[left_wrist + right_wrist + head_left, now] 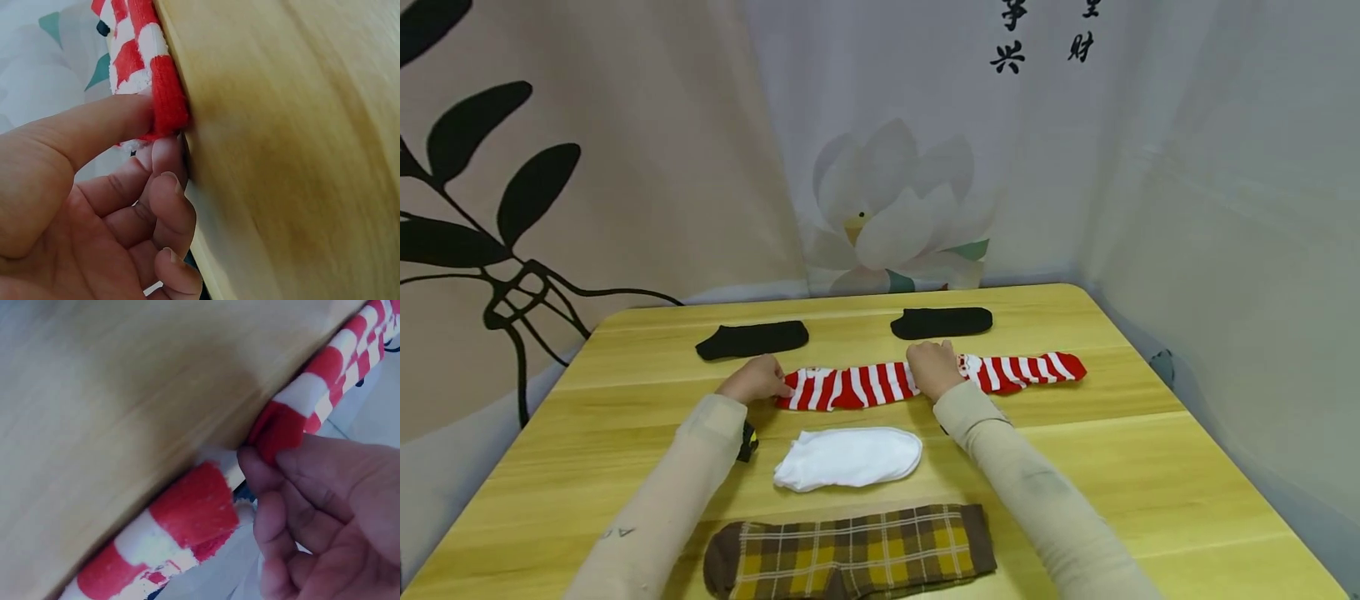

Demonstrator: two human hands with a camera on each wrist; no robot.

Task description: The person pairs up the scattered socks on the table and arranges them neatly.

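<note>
On the wooden table [1157, 475] before curtains [685, 167], both hands' [758, 379] [932, 368] fingers [172, 206] [272, 515] pinch 1 striped sock [853, 388].

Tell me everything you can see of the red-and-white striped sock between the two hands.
The striped sock looks like soft knit, banded red and white, with red at both ends and a fuzzy white patch near its left end. It lies lengthwise across the wood-grained table. The left hand pinches its left end; the right hand pinches its right end, hiding that tip from the head view.
</note>
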